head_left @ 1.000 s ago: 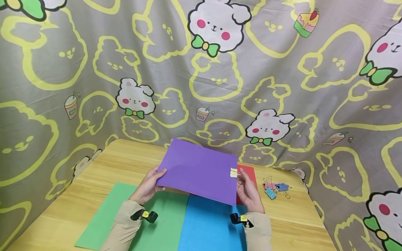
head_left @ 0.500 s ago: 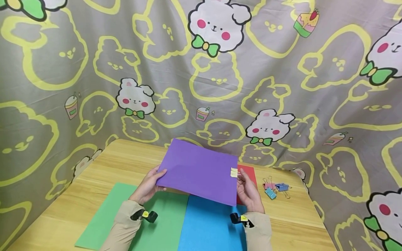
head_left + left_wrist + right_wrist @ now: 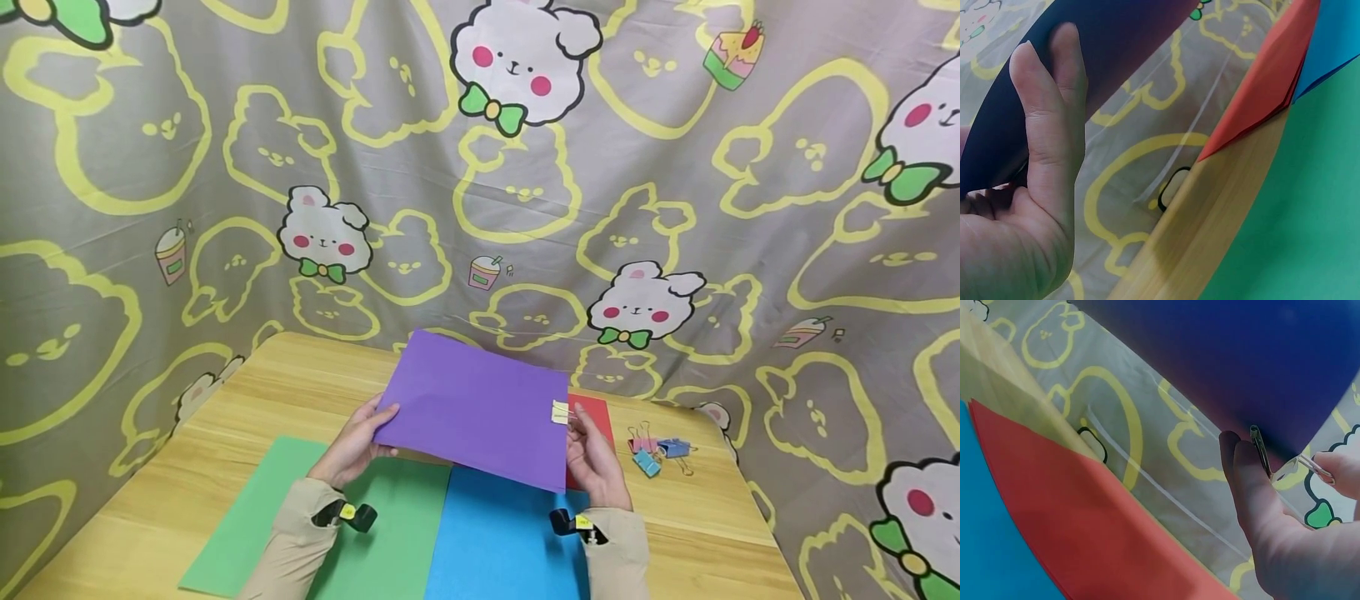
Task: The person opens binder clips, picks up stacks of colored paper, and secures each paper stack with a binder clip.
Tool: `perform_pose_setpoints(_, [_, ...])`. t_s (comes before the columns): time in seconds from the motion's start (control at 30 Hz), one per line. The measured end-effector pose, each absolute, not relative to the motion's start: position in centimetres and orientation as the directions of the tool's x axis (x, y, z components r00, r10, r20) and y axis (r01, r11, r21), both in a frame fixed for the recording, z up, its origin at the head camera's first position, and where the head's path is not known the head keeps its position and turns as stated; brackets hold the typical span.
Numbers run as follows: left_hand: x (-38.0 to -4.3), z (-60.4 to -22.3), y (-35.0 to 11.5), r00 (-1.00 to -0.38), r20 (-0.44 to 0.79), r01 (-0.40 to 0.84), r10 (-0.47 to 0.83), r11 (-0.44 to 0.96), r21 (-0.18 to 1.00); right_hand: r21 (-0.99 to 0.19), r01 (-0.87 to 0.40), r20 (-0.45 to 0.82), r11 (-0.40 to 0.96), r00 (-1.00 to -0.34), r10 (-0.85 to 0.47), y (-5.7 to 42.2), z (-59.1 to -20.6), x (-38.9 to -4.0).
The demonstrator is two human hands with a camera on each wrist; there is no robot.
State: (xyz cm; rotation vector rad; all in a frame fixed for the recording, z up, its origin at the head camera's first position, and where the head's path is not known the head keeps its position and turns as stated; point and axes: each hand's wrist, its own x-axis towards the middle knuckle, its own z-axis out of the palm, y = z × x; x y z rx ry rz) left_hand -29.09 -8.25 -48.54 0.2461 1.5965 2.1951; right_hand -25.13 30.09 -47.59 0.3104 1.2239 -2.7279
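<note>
A purple sheet stack [image 3: 472,408] is held up, tilted, above the table in the head view. My left hand [image 3: 351,442] grips its left edge, thumb on top; the left wrist view shows fingers [image 3: 1047,119] spread along the underside. On the right edge sits a pale yellow binder clip [image 3: 560,412]. My right hand [image 3: 594,458] pinches this clip at its wire handles; in the right wrist view, fingers [image 3: 1254,494] lie by the lower handle and the thumb is at the other one. Part of the right hand is hidden behind the sheets in the head view.
On the wooden table [image 3: 697,533] lie green paper [image 3: 247,517], blue paper [image 3: 502,542] and a red paper stack [image 3: 592,408], partly under the raised sheets. Pink, blue and teal binder clips [image 3: 647,462] sit at the right. A patterned curtain [image 3: 420,183] encloses the table.
</note>
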Motion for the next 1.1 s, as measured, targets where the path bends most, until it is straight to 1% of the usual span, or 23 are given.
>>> perform_pose_setpoints(0.2, [-29.05, -48.47, -8.2, -0.899, -0.092, -0.22, 0.427, -0.259, 0.941, -0.716, 0.219, -0.273, -0.663, -0.962, -0.023, 30.09, -47.67, -25.16])
perform_pose_setpoints(0.6, [-29.18, -48.51, -8.18, -0.902, -0.089, -0.216, 0.423, -0.261, 0.941, -0.712, 0.228, -0.284, -0.664, -0.958, -0.024, 29.95, -47.79, -25.03])
perform_pose_setpoints(1.1, [-29.17, -48.6, -8.24, -0.904, -0.091, -0.216, 0.418, -0.261, 0.941, -0.721, 0.23, -0.27, -0.653, -0.962, -0.04, 29.96, -47.74, -25.0])
